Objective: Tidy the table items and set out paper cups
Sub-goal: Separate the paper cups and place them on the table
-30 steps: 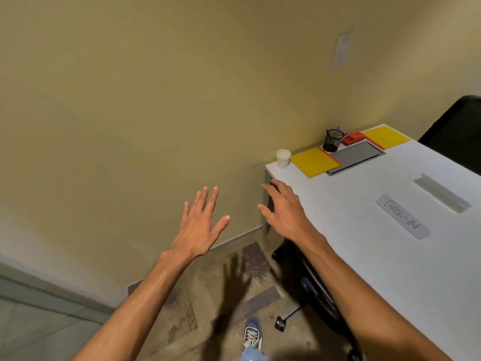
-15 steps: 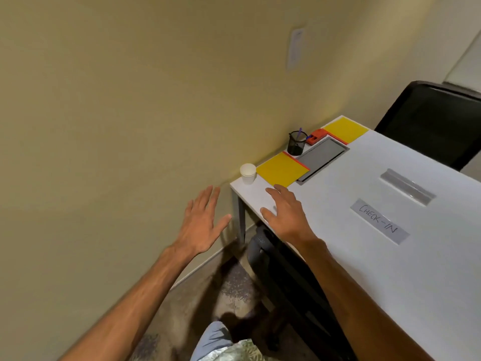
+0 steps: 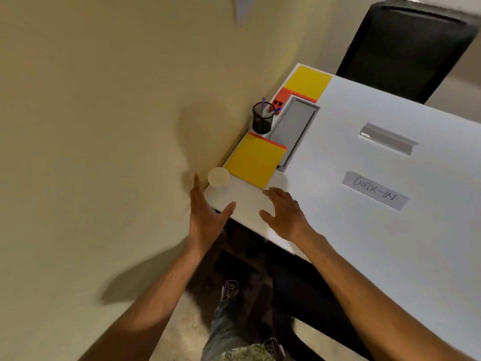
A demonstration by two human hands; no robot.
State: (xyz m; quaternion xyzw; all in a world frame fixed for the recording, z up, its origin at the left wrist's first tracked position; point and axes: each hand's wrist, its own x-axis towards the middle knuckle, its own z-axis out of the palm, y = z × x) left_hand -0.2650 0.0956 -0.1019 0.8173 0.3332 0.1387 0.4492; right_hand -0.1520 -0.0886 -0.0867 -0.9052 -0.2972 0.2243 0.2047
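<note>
1. Head view, table: a white table fills the right half of the frame, its near corner set against a beige wall.
2. Paper cup: one paper cup stands upright on the table's corner, at about 9 o'clock from frame centre, just beside the near edge of a yellow pad.
3. Left hand: the left hand hangs over the table's corner, palm turned inward, fingers spread and holding nothing. Its fingertips lie just below the paper cup at 7 o'clock from it; contact cannot be told.
4. Right hand: the right hand is palm down over the tabletop at 4 o'clock from the paper cup, fingers loosely spread and empty. Whether it touches the surface cannot be told.
5. Along the wall edge: a black mesh pen holder with pens stands at 12 o'clock from the yellow pad, beside a grey recessed panel. A red item and a second yellow pad lie beyond it.
6. Tabletop centre: a label reading "CHECK-IN" lies at 3 o'clock from frame centre; a clear angled strip sits at 12 o'clock from the label.
7. Surroundings: a black chair stands at the table's far end, at 1 o'clock.
</note>
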